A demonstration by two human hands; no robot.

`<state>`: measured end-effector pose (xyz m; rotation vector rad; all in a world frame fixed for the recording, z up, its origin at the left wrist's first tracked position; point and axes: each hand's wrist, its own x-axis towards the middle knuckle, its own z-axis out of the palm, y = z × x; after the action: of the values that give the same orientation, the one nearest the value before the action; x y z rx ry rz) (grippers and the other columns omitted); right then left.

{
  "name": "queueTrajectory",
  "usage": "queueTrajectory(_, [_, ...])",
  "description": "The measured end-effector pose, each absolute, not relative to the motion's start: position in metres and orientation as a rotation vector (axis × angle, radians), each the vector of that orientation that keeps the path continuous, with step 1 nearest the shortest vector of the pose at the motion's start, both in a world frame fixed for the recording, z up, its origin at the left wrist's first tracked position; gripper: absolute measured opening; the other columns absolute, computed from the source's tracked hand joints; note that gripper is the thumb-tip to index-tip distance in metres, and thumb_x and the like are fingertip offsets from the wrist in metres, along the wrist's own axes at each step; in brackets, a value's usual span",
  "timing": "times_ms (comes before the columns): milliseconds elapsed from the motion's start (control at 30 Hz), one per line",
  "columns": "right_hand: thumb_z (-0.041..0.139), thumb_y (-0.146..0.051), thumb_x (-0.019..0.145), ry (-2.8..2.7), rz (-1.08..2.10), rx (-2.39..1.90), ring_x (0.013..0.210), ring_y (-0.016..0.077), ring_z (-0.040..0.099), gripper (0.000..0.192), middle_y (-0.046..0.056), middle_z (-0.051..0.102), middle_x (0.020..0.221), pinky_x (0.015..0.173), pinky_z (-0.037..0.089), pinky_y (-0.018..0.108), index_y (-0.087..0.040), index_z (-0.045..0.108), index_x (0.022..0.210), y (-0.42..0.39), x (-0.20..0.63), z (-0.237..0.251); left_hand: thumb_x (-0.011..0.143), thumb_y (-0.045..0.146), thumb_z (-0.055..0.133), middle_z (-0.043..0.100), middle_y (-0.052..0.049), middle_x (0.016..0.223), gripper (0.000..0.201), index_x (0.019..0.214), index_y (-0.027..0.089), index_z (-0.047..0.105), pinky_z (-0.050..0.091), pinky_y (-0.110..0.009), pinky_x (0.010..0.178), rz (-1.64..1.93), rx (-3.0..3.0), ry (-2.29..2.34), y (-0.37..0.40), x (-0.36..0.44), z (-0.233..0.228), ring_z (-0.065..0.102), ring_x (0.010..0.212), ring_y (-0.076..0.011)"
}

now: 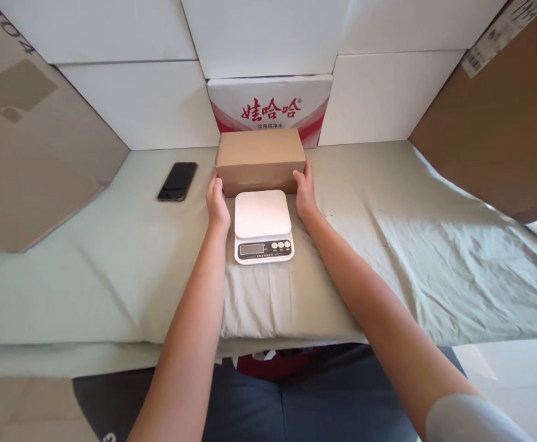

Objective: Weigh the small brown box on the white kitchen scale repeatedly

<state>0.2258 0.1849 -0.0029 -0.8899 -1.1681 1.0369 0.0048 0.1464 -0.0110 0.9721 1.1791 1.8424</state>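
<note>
A closed brown cardboard box (259, 150) sits just behind the scale, gripped from both sides. My left hand (216, 199) presses against its left end, and my right hand (305, 189) holds the right end with the thumb on the front face. Between my forearms lies a white digital kitchen scale (262, 215), its display and buttons facing me. Nothing rests on its platform, and the display looks blank. The fingers of both hands are partly hidden behind the box ends.
A black smartphone (177, 182) lies left of the box on the green cloth (370, 264). Behind stands a white and red printed carton (271, 101) among stacked white boxes (268, 37). Large brown cartons flank the surface at left (42, 141) and right (499, 116).
</note>
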Motion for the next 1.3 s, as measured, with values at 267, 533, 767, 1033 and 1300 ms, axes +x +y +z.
queueTrajectory(267, [0.058, -0.050, 0.082, -1.052, 1.025, -0.956, 0.157, 0.0285, 0.047, 0.066, 0.010, 0.054, 0.162, 0.135, 0.036, 0.052, -0.024, 0.050, 0.143, 0.172, 0.225, -0.001, 0.094, 0.057, 0.060, 0.076, -0.009, 0.134, 0.042, 0.115, 0.023, 0.072, 0.045, -0.041, 0.124, 1.843, 1.033, 1.214, 0.147, 0.005, -0.012, 0.064, 0.139, -0.0270])
queueTrajectory(533, [0.058, -0.047, 0.086, -1.173, 0.998, -0.945, 0.144, 0.0281, 0.056, 0.053, 0.007, 0.067, 0.147, 0.133, 0.040, 0.052, -0.026, 0.059, 0.135, 0.163, 0.223, 0.006, 0.097, 0.053, 0.058, 0.076, -0.009, 0.131, 0.037, 0.112, 0.022, 0.071, 0.045, -0.040, 0.123, 1.860, 1.049, 1.227, 0.149, 0.002, -0.016, 0.064, 0.139, -0.0261])
queueTrajectory(767, [0.060, -0.047, 0.084, -1.228, 1.044, -0.923, 0.154, 0.0268, 0.048, 0.061, 0.004, 0.059, 0.159, 0.139, 0.032, 0.049, -0.028, 0.053, 0.142, 0.159, 0.223, 0.011, 0.097, 0.052, 0.060, 0.071, -0.008, 0.141, 0.040, 0.122, 0.023, 0.070, 0.046, -0.037, 0.122, 1.840, 0.907, 1.237, 0.154, -0.004, -0.019, 0.061, 0.143, -0.0245])
queueTrajectory(1033, [0.065, -0.049, 0.081, -1.236, 1.109, -0.915, 0.160, 0.0254, 0.042, 0.077, 0.006, 0.047, 0.170, 0.141, 0.029, 0.047, -0.027, 0.040, 0.150, 0.161, 0.221, 0.010, 0.092, 0.062, 0.065, 0.074, -0.008, 0.130, 0.046, 0.115, 0.023, 0.072, 0.043, -0.038, 0.124, 1.854, 1.079, 1.165, 0.143, 0.003, -0.011, 0.062, 0.141, -0.0276])
queueTrajectory(1300, [0.063, -0.056, 0.084, -1.245, 1.129, -0.884, 0.161, 0.0243, 0.041, 0.079, 0.004, 0.046, 0.171, 0.141, 0.029, 0.046, -0.028, 0.038, 0.154, 0.171, 0.220, -0.001, 0.094, 0.056, 0.064, 0.065, -0.009, 0.151, 0.051, 0.134, 0.024, 0.066, 0.034, -0.036, 0.130, 1.825, 1.142, 1.129, 0.141, 0.006, -0.009, 0.050, 0.154, -0.0242])
